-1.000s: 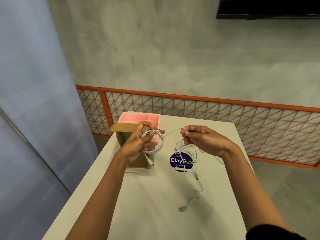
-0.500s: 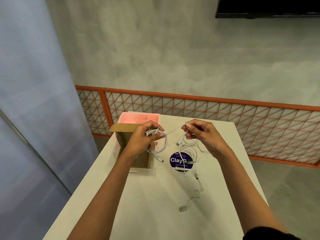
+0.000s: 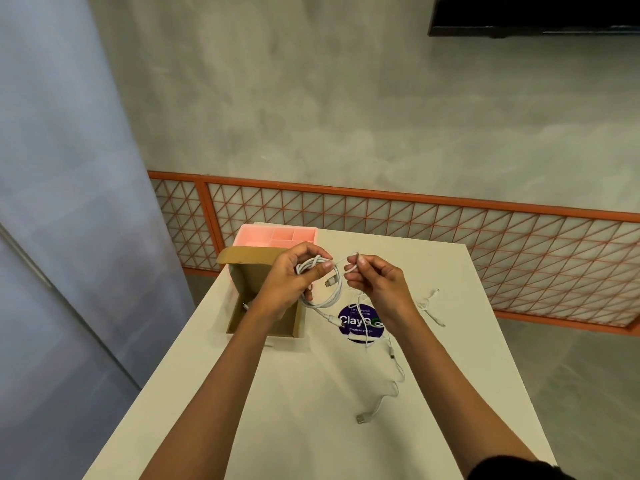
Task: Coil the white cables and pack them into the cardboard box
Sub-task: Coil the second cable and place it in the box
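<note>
My left hand (image 3: 292, 284) grips a coiled white cable (image 3: 330, 296) just above the right side of the open cardboard box (image 3: 247, 313). A loop of the coil hangs below the hand with a plug end dangling. My right hand (image 3: 377, 285) pinches the free end of the same cable close to the left hand. A second white cable (image 3: 391, 375) lies loose on the table, trailing from under my right hand to a USB plug near the front. Another short white cable (image 3: 431, 304) lies to the right.
A pink compartment tray (image 3: 277, 233) stands behind the box at the table's far left. A round purple sticker (image 3: 358, 322) is on the white table (image 3: 311, 427). An orange lattice railing (image 3: 450, 220) runs behind the table. The table edges are close on both sides.
My right hand has moved left, closer to my left hand, bringing the cable's free end to the coil. The coil's hanging loop has grown slightly.
</note>
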